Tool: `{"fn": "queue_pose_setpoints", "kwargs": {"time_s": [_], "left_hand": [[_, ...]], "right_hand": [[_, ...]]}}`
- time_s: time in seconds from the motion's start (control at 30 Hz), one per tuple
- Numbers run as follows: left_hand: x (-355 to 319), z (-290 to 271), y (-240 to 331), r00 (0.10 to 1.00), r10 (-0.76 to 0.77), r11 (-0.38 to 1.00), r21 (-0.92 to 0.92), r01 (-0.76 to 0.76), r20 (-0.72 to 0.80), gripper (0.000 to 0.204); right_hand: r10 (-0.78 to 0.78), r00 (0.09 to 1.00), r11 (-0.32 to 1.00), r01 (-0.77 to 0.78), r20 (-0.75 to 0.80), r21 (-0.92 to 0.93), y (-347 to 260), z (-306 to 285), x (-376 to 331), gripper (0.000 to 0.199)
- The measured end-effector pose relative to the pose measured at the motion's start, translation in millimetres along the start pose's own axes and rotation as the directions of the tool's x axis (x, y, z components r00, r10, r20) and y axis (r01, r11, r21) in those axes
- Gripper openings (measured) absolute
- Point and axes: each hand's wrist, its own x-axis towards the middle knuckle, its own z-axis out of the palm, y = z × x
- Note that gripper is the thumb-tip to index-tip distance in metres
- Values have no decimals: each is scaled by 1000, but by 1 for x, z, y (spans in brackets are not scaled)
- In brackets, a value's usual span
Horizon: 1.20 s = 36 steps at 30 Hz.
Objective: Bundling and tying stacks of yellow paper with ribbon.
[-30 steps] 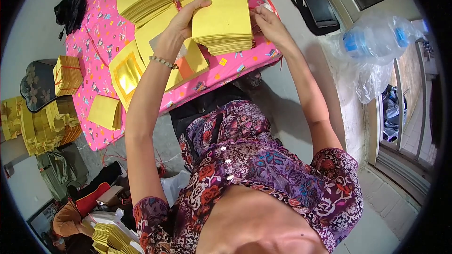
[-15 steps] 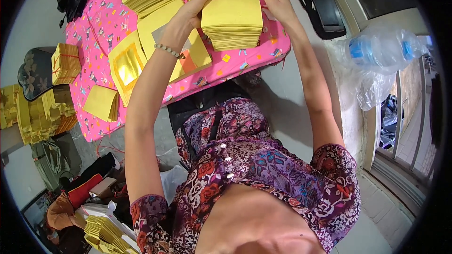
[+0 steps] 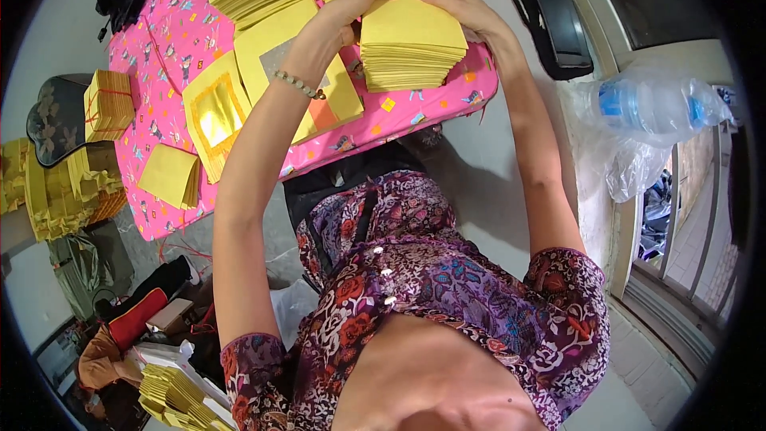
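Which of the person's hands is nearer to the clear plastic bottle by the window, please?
Right. The right hand rests on the yellow paper stack, on the side facing the bottle. The left hand grips the stack's far side, farther from it.

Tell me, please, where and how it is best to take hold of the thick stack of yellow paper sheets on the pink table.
Probably by its two opposite side edges, one hand from each side. The yellow paper stack is thick and made of loose sheets, so squeezing both sides keeps it squared. The left hand and the right hand sit at its left and right edges, on the pink table.
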Motion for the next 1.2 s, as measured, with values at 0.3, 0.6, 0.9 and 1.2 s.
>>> {"fn": "queue_pose_setpoints", "kwargs": {"time_s": [0.3, 0.6, 0.9, 1.2], "left_hand": [[-19, 0, 6, 996, -10, 883, 467, 50, -87, 41], [-18, 5, -22, 982, 187, 957, -227, -182, 1, 38], [-19, 10, -30, 976, 210, 936, -278, -216, -52, 38], [-24, -9, -19, 983, 179, 957, -222, -185, -48, 37]], "right_hand": [[63, 997, 995, -60, 40, -79, 24, -6, 6, 61], [55, 993, 994, -44, -108, 102, 8, 9, -11, 68], [141, 985, 744, -41, -97, 667, 50, 36, -28, 69], [-19, 895, 980, 106, -446, 170, 7, 54, -61, 75]]}}
